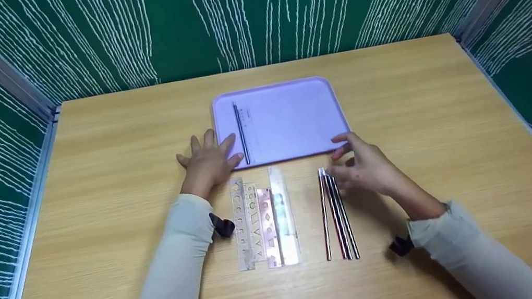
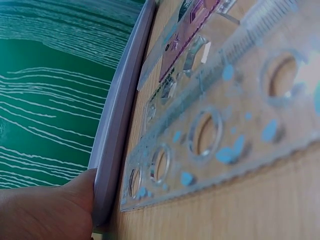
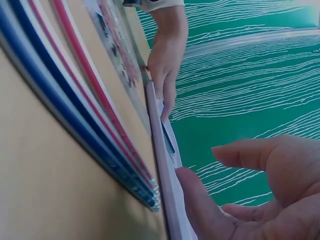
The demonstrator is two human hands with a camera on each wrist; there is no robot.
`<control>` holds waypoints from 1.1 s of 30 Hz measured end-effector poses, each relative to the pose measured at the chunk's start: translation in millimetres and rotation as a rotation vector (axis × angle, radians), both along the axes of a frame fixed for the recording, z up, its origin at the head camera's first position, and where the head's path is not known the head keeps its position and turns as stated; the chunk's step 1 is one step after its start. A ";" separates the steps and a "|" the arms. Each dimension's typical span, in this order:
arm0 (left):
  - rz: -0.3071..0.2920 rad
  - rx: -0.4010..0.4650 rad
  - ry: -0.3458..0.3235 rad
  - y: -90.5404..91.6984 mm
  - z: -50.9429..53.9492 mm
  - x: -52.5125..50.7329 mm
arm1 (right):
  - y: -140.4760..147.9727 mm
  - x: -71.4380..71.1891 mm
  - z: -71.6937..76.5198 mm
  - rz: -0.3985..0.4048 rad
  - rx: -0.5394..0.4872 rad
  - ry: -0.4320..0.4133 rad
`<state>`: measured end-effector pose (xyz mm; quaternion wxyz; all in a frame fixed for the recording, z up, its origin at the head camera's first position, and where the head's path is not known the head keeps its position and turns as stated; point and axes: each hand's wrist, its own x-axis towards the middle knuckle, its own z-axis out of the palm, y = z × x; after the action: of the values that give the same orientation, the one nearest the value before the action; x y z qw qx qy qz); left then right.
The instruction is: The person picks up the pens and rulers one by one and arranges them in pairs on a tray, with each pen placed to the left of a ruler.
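The left hand (image 1: 208, 166) rests with spread fingers on the left edge of a purple tray (image 1: 293, 119); in the left wrist view its thumb side (image 2: 55, 207) touches the tray's rim (image 2: 111, 135). A dark pencil (image 1: 242, 134) and a clear ruler (image 1: 250, 128) lie in the tray's left part. The right hand (image 1: 363, 164), fingers apart and bent, is at the tray's near right corner, beside the upper ends of several striped pencils (image 1: 339, 217). In the right wrist view nothing shows between its thumb and fingers (image 3: 245, 187).
Several rulers and stencils lie side by side below the tray: a clear one with circles (image 1: 242, 227), another with shapes (image 1: 255, 225), a pink one (image 1: 269, 228) and a wider clear one (image 1: 285, 220). Green walls with white lines enclose the wooden table (image 1: 127, 138).
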<state>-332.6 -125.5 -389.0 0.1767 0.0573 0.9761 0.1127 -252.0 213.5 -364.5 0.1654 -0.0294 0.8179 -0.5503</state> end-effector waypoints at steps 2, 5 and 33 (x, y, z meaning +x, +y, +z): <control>0.000 -0.002 0.002 0.4 0.1 0.1 | 2.4 6.6 -2.7 -0.004 0.023 0.006; -0.002 -0.004 0.011 0.9 -0.7 0.4 | 5.3 15.9 -7.7 -0.011 0.053 0.015; 0.003 -0.003 0.019 0.5 -0.2 1.4 | 1.6 57.7 -24.5 -0.028 0.200 0.069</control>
<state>-331.2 -125.0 -389.2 0.1671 0.0566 0.9781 0.1107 -194.3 215.1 -389.0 0.1318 -0.0201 0.8742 -0.4669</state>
